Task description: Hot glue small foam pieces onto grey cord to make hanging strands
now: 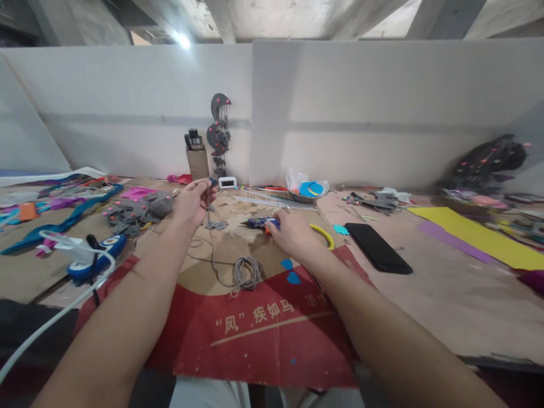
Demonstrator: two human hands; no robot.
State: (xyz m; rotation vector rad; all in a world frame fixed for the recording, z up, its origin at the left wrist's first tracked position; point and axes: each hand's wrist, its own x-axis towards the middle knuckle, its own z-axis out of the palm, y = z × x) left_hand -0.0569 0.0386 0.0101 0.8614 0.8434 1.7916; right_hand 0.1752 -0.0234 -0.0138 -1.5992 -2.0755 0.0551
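My left hand (196, 201) is raised over the work area, fingers pinched on a small dark blue-grey piece (213, 181) too small to identify. Grey cord (212, 249) runs from beneath that hand down to a loose coil (247, 273) lying on the red and brown cardboard (259, 345). My right hand (292, 231) is closed around a blue glue gun (257, 222) with an orange trigger, its nozzle pointing left. Part of the gun is hidden by the fingers. Between the hands, a small tangle of grey cord (216, 224) rests on the board.
A black phone (377, 247) and yellow sheet (471, 232) lie to the right. A blue-and-white power strip (97, 260) with a white cable is at left, near grey felt pieces (140, 209). A bottle (197, 158) stands against the back wall beside a hanging grey ornament (219, 133).
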